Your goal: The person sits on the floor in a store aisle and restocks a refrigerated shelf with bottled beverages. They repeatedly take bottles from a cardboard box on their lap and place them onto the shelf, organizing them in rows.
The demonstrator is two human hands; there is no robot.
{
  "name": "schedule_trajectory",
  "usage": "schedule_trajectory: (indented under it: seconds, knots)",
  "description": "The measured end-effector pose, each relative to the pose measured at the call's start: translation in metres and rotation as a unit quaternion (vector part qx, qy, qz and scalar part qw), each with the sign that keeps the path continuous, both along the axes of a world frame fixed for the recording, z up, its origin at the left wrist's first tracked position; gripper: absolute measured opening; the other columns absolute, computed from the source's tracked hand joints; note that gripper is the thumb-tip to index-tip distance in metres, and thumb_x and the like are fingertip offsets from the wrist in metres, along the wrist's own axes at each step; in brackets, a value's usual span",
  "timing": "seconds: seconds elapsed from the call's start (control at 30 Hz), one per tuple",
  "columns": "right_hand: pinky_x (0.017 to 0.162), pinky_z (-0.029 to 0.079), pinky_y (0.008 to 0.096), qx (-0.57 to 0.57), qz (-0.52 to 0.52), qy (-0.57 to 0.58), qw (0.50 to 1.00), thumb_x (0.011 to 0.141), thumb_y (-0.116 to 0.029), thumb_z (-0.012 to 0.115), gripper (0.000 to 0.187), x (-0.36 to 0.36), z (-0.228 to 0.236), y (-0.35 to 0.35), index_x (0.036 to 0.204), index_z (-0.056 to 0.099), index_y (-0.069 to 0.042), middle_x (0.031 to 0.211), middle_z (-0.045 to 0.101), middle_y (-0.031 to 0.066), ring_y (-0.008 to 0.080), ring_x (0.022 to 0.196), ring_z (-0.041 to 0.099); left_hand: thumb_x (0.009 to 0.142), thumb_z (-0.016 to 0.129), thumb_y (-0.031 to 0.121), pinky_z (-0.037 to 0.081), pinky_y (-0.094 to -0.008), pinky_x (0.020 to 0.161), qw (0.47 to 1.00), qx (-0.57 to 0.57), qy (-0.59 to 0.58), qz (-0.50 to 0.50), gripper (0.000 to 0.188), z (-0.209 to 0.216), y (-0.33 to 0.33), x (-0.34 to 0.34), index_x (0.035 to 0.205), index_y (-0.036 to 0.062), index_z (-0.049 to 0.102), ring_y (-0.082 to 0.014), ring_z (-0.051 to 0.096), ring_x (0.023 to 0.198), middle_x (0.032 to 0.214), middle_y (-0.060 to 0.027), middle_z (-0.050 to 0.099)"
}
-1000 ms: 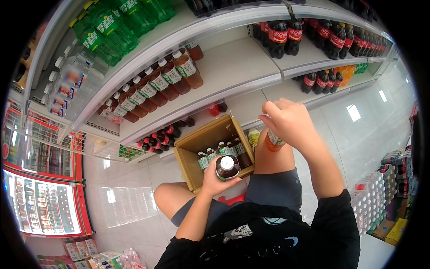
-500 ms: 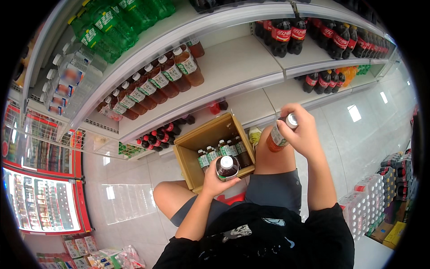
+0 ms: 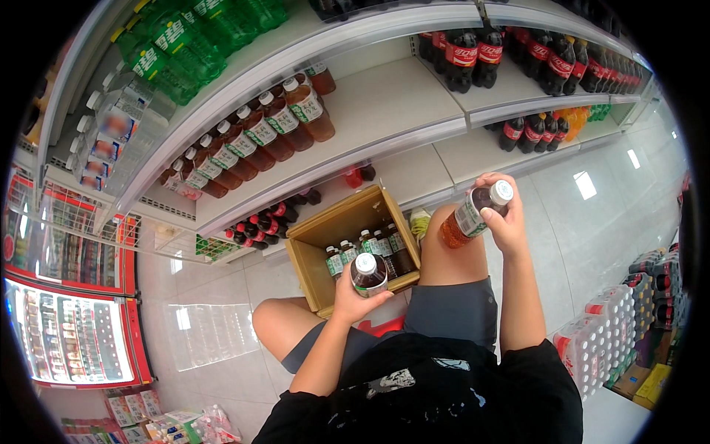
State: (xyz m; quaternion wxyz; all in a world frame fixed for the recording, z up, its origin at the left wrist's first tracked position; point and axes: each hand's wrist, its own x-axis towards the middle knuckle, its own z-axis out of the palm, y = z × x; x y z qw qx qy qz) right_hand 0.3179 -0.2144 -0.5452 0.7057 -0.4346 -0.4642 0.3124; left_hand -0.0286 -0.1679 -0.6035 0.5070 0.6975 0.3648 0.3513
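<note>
The fingers of our right hand (image 3: 509, 226) clamp an amber bottle (image 3: 468, 217) over our thigh (image 3: 460, 268), its long axis slanting, cap up and rightward; those of our left hand (image 3: 350, 300) clasp a darker bottle (image 3: 370, 280), cap toward us, by the carton (image 3: 344, 220). We seem mid-handling; the next move calls for steady grips.

The white-capped cylindrical amber bottles (image 3: 467, 216) look like clear, glossy plastic; the brown rectangular box (image 3: 347, 218), matt cardboard; the pale tiled floor (image 3: 555, 244), smooth and shiny; the black short-sleeved shirt (image 3: 429, 416), matt cloth.
</note>
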Motion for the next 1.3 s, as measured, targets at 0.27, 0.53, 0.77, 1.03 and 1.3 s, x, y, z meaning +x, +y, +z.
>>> schedule_trajectory:
  seconds: [0.27, 0.53, 0.77, 1.03, 1.3]
  knots:
    - [0.105, 0.041, 0.0372, -0.065, -0.081, 0.056, 0.993, 0.068, -0.054, 0.089, 0.104, -0.024, -0.055, 0.007, 0.143, 0.042, 0.000, 0.133, 0.055, 0.0120, 0.0217, 0.123, 0.053, 0.065, 0.095, 0.027, 0.049, -0.0365, 0.096, 0.997, -0.051, -0.041, 0.027, 0.080, -0.003, 0.000, 0.001, 0.127, 0.0010, 0.051, -0.0192, 0.063, 0.107, 0.117, -0.0098, 0.066]
    - [0.094, 0.048, 0.0325, -0.177, 0.026, 0.021, 0.984, 0.078, -0.032, 0.081, 0.059, -0.030, -0.029, 0.023, 0.123, 0.060, 0.000, 0.106, 0.068, 0.0086, 0.0162, 0.102, 0.061, 0.071, 0.090, 0.033, 0.048, -0.0363, 0.097, 0.983, -0.125, -0.130, 0.027, 0.087, -0.018, 0.005, -0.005, 0.138, 0.0023, 0.042, -0.0201, 0.060, 0.110, 0.122, -0.0092, 0.060]
    - [0.110, 0.044, 0.0468, -0.060, 0.365, 0.387, 0.845, 0.078, -0.050, 0.079, 0.087, -0.064, -0.029, 0.055, 0.142, 0.048, -0.001, 0.141, 0.054, 0.0234, 0.0356, 0.132, 0.053, 0.086, 0.079, 0.040, 0.053, -0.0370, 0.088, 0.972, -0.119, -0.198, 0.042, 0.075, 0.023, 0.026, 0.007, 0.138, 0.0015, 0.040, -0.0221, 0.064, 0.100, 0.117, -0.0107, 0.060]
    - [0.114, 0.035, 0.0372, -0.114, 0.555, 0.331, 0.755, 0.065, -0.048, 0.089, 0.119, -0.106, -0.059, 0.079, 0.157, 0.028, -0.003, 0.149, 0.048, 0.0107, 0.0222, 0.134, 0.050, 0.094, 0.068, 0.033, 0.050, -0.0375, 0.094, 0.969, -0.044, -0.225, 0.096, 0.057, 0.081, 0.057, 0.051, 0.133, 0.0014, 0.042, -0.0215, 0.064, 0.101, 0.114, -0.0102, 0.061]
    - [0.107, 0.044, 0.0632, -0.067, 0.552, 0.467, 0.688, 0.068, -0.042, 0.090, 0.117, -0.113, -0.070, 0.069, 0.158, 0.024, -0.007, 0.148, 0.045, 0.0106, 0.0304, 0.132, 0.053, 0.099, 0.064, 0.024, 0.047, -0.0368, 0.098, 0.942, -0.055, -0.274, 0.186, 0.049, 0.049, 0.067, 0.063, 0.136, 0.0028, 0.040, -0.0203, 0.059, 0.110, 0.123, -0.0109, 0.058]
